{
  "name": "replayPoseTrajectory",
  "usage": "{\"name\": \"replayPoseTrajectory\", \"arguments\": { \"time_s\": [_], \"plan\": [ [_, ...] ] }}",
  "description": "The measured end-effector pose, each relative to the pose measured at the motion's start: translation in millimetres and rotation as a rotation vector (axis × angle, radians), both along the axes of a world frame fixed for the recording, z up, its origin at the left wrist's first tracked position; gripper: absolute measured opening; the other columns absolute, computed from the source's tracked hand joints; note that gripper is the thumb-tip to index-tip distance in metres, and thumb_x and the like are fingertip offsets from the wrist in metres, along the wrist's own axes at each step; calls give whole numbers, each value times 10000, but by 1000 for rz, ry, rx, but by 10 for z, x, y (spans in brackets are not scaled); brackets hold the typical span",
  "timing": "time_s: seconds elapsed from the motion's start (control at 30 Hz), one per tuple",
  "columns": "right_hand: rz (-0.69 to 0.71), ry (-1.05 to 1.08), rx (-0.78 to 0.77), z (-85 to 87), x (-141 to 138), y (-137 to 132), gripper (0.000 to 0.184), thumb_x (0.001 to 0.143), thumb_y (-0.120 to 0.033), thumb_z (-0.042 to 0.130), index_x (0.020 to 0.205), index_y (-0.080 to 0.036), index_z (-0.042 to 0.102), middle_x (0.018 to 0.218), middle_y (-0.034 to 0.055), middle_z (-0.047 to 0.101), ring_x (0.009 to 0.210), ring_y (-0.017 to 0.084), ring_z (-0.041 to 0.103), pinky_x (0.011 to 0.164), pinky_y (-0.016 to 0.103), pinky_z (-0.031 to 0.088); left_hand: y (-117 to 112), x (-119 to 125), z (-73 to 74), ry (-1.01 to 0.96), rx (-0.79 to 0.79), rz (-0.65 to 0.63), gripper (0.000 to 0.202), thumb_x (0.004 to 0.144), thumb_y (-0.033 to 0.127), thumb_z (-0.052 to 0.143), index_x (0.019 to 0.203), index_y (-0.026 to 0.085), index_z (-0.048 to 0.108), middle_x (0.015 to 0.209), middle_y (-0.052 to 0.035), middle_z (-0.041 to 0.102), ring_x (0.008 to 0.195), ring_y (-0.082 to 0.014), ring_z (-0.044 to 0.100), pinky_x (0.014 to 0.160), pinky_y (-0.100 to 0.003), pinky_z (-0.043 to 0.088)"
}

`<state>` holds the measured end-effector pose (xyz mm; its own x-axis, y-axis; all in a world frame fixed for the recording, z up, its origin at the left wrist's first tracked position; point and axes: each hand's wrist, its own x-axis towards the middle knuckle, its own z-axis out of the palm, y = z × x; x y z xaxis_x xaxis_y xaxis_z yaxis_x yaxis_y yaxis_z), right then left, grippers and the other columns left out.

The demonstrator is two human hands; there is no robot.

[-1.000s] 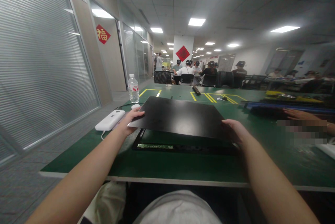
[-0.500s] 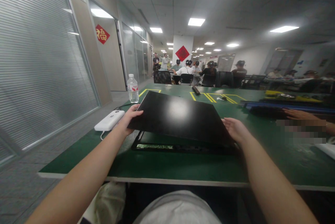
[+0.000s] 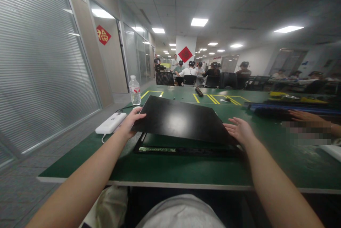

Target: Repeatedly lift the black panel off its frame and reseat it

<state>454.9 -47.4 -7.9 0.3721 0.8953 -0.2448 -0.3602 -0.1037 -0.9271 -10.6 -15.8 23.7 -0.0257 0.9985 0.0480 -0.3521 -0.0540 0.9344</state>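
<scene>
currently | left hand (image 3: pixel 131 124) grips smooth, rectangular black panel (image 3: pixel 177 118) | right hand (image 3: pixel 242 131) loosely splayed at its edge

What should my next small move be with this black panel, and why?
I'd probably lower your left hand gently, easing its side of the black panel toward the dark frame: that side appears raised above the frame, your left hand grips the panel there, and your right hand is open at the lower-looking right edge.
</scene>
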Motion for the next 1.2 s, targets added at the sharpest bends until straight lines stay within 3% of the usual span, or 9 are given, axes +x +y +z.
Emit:
{"name": "replayPoseTrajectory", "arguments": {
  "time_s": [0.17, 0.4, 0.7, 1.2],
  "plan": [
    [-14, -37, 24, -45, 38, 23, 309, 887, -342, 540, 1173, -238, 486, 901, 156, 732, 829, 300, 723, 648, 394, 590, -21, 12, 0, 17, -3, -22, 529, 536, 141, 821, 1019, 181, 609, 750, -15, 730, 590, -195, 687, 540, -272, 521],
    [-22, -90, 47, -40, -12, 2, 278, 855, -308, 546, 1128, -264, 529, 821, 92, 739, 764, 257, 716, 647, 350, 560, -40, 19, 21, 39, -31, -19, 549, 524, 133, 812, 1026, 186, 595, 734, -5, 732, 582, -198, 686, 525, -267, 512],
    [-63, -270, 45, -50, -35, -5, 410, 796, -385, 566, 1177, -236, 572, 740, 50, 759, 648, 209, 583, 568, 295, 382, -44, 22, 20, 49, -44, -18, 524, 531, 132, 819, 994, 209, 587, 717, 11, 730, 574, -209, 679, 511, -281, 509],
    [-91, -336, 18, -186, 67, 102, 307, 781, -413, 607, 1028, -233, 592, 694, 66, 741, 510, 183, 488, 446, 276, 292, -37, 45, -15, 97, -78, -26, 538, 500, 120, 816, 971, 210, 572, 726, 0, 714, 566, -200, 678, 498, -263, 505]
  ]
}}
